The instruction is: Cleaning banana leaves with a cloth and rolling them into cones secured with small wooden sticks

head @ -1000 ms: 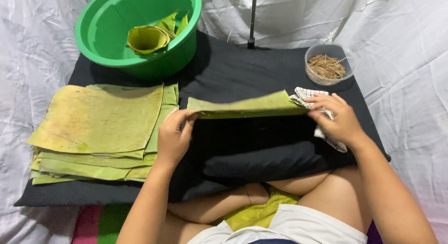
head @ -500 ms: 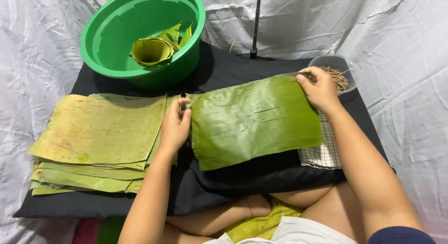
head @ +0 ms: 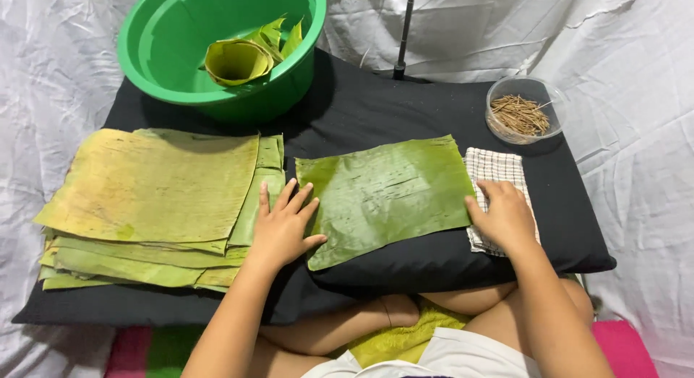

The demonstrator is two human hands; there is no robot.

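Between the two hands a single glossy green banana-leaf sheet [head: 387, 197] lies spread flat on the black padded worktop [head: 376, 110], its long axis running from hand to hand and tilted a little, the end by the right hand sitting farther from the person than the end by the left. Its torn lower edge slants toward the person near the left hand.

At one end of the sheet, the left hand [head: 283, 226] rests open, fingers splayed, its fingertips touching the sheet's edge while the palm lies partly on the neighbouring leaves; it grips nothing. It looks placed to pin that edge flat. Outward from this hand sits a stack of yellow-green banana-leaf sheets [head: 155, 204], squared roughly on one another and kept just beside the spread sheet, within easy reach.

At the sheet's other end, the right hand [head: 506, 215] lies palm-down and open on a white checked cloth [head: 499, 172], its thumb side touching the sheet's edge; it clasps nothing either. Beyond this hand, away from the person, stands a clear round bowl of thin brown sticks [head: 522, 114].

Farther off, beyond the left hand, a round green plastic basin [head: 181, 45] holds a rolled yellow-green leaf cone [head: 238, 60] with loose leaf pieces beside it.
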